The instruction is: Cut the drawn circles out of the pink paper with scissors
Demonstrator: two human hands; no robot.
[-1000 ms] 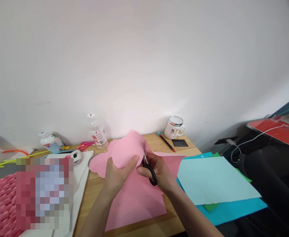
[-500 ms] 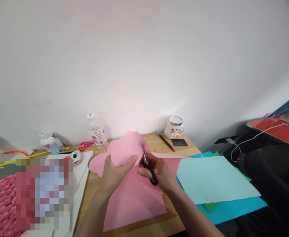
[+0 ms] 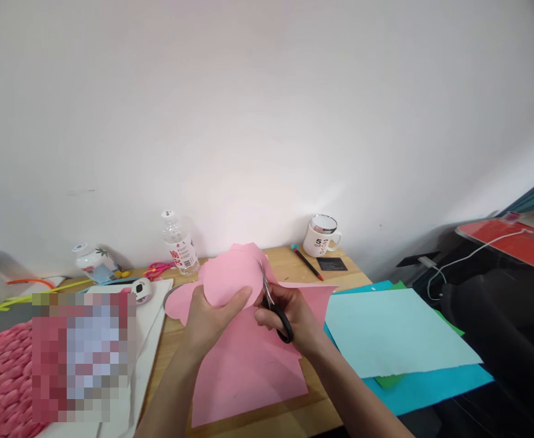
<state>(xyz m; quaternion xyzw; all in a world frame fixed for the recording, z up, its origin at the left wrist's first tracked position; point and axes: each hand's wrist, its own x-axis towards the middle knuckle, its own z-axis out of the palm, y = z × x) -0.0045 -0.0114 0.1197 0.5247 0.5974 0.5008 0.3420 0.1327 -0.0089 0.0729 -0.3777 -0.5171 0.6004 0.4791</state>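
Note:
A rounded piece of pink paper (image 3: 230,277) is held up over the table between my hands. My left hand (image 3: 214,316) grips its lower edge, thumb on top and the fingers mostly hidden behind. Black-handled scissors (image 3: 285,323) are in my right hand (image 3: 294,313), with the metal blades pointing up along the paper's right edge. A strip of pink paper juts out to the right behind my right hand. Beneath both hands a larger pink sheet (image 3: 249,377) lies on the wooden table (image 3: 157,371).
Behind stand a clear bottle (image 3: 182,249), pink scissors (image 3: 157,269) and a white mug (image 3: 322,236) near a black pen (image 3: 307,263) and a dark card (image 3: 332,264). Light blue paper (image 3: 399,334) lies at right. A pink knitted item (image 3: 2,377) sits at left.
The pink strip to the right of my right hand has drawn in and reaches less far over the light blue paper. Both hands have barely shifted.

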